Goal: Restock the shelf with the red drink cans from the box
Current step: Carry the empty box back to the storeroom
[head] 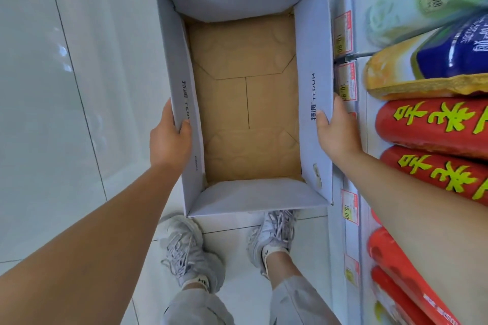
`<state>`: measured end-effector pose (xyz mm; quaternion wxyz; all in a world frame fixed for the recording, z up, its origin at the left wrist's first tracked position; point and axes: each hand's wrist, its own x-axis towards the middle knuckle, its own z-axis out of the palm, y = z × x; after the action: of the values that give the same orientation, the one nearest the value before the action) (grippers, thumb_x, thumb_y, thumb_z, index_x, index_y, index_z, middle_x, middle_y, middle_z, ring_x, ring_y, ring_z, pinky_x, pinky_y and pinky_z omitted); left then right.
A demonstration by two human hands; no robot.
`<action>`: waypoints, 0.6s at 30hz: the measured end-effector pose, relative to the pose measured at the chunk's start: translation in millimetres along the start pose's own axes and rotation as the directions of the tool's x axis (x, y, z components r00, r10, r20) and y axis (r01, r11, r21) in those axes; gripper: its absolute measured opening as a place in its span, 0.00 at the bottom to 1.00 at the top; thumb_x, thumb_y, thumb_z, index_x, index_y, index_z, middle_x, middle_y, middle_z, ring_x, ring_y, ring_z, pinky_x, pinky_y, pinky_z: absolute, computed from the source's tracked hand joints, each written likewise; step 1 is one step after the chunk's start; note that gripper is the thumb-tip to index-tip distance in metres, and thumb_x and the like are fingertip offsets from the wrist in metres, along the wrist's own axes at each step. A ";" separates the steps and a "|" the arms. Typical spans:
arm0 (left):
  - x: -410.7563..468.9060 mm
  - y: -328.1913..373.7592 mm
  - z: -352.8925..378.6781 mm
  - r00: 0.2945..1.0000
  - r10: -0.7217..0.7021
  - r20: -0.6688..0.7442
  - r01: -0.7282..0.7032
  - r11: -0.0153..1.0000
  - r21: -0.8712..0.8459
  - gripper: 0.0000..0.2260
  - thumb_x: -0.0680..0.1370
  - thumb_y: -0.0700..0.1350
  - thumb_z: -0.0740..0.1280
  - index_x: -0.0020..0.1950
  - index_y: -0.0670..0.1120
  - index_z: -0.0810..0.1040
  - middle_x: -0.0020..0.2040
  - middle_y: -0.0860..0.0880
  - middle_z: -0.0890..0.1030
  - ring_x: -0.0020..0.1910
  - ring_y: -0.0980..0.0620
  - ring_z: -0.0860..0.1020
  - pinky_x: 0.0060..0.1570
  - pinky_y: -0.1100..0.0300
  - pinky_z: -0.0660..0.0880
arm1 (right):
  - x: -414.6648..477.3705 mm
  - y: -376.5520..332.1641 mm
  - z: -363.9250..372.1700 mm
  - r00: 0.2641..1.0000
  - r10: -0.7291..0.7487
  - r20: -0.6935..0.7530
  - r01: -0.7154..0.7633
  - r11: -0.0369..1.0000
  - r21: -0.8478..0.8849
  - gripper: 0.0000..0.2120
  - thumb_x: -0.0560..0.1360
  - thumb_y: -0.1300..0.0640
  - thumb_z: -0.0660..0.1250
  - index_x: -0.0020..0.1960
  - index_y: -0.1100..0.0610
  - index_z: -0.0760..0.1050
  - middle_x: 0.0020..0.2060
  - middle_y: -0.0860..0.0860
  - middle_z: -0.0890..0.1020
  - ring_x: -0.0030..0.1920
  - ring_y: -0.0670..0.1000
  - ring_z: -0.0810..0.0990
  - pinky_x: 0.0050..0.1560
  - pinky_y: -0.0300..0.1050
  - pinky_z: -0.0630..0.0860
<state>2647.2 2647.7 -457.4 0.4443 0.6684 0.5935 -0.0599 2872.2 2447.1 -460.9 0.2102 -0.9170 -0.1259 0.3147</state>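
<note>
Spreading under everything, the pale tiled floor (79, 87) takes up the left half of the view. Above it the box (313, 47) hangs in the middle, open side up, its long right wall just beside the shelf (363, 140). Its brown bottom is bare: not one can lies inside.

Red cylinders with yellow characters (433, 124) lie packed side by side along the shelf, below some green and yellow-blue bags (422, 66). I judge these to be the red drink cans, though the wide lens bends them and no lids show, so I cannot be sure.

The left hand (169, 140) grips the left wall, thumb hooked over the rim to the inside, the other fingers hidden behind the cardboard. The right hand (335, 132) pinches the right wall the same way, thumb inside, fingers pressed flat together on the outer face.

Pale shoes (184, 248) stand beneath the box, and small price tags (349, 206) sit on the shelf edge.

With the box emptied, the restocking looks finished; at most the carton needs carrying off.
</note>
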 end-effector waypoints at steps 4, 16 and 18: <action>-11.9 12.3 -28.2 1.000 0.014 -0.022 -0.014 1.000 -0.015 0.22 0.82 0.43 0.57 0.75 0.58 0.62 0.65 0.52 0.76 0.50 0.52 0.74 0.47 0.60 0.72 | -13.6 -24.9 -15.8 1.000 -0.009 -0.008 0.009 1.000 -0.008 0.17 0.81 0.55 0.58 0.69 0.56 0.67 0.58 0.54 0.81 0.55 0.58 0.79 0.49 0.43 0.72; -120.2 82.4 -219.0 0.983 0.004 -0.184 -0.016 0.998 -0.067 0.16 0.80 0.43 0.59 0.66 0.56 0.72 0.51 0.56 0.80 0.41 0.57 0.78 0.32 0.65 0.71 | -131.4 -192.9 -116.5 0.988 -0.119 -0.094 0.119 0.993 -0.009 0.11 0.79 0.53 0.60 0.56 0.58 0.76 0.49 0.56 0.83 0.48 0.60 0.79 0.45 0.48 0.74; -152.4 93.0 -260.2 0.979 -0.008 -0.205 -0.009 0.997 -0.083 0.17 0.79 0.43 0.58 0.65 0.56 0.72 0.50 0.57 0.80 0.39 0.60 0.77 0.31 0.65 0.70 | -168.4 -227.4 -137.9 0.987 -0.141 -0.082 0.140 0.990 -0.015 0.12 0.80 0.53 0.59 0.57 0.57 0.76 0.48 0.54 0.82 0.47 0.58 0.78 0.44 0.47 0.73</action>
<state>2565.5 2717.1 -160.6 0.4082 0.6521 0.6380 0.0340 2807.0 2543.8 -168.5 0.2326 -0.9192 -0.1827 0.2601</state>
